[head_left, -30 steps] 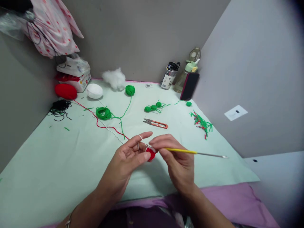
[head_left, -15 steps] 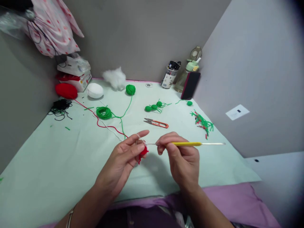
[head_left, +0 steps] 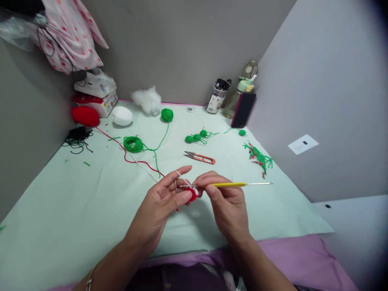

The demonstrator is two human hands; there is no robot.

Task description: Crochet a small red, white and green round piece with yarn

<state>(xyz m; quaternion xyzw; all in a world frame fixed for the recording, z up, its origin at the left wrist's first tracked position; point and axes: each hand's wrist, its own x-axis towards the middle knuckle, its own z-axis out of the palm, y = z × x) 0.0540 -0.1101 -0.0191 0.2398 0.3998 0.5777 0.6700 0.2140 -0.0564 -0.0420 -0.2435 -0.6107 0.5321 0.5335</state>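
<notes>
Between thumb and fingers, my left hand (head_left: 165,202) pinches a small red and white crochet piece (head_left: 193,195). White yarn (head_left: 182,177) runs from the piece up over my raised left index finger. My right hand (head_left: 227,202) grips a yellow-handled crochet hook (head_left: 228,185), held level. Its thin metal tip lies at the top edge of the piece, across the white yarn; whether it passes through a stitch I cannot tell. The fingertips of my right hand are close beside the piece.
Thread snips (head_left: 200,157) lie beyond my hands, with green crocheted balls (head_left: 197,137) behind. Left stand red yarn (head_left: 85,116), white yarn (head_left: 122,116) and a green coil (head_left: 133,144). Yarn scraps (head_left: 259,157), a phone (head_left: 243,110) and a bottle (head_left: 232,103) are at right.
My right hand and the hook have moved left, the tip now past the top of the piece. The crochet piece has turned and shifted slightly right, showing more white.
</notes>
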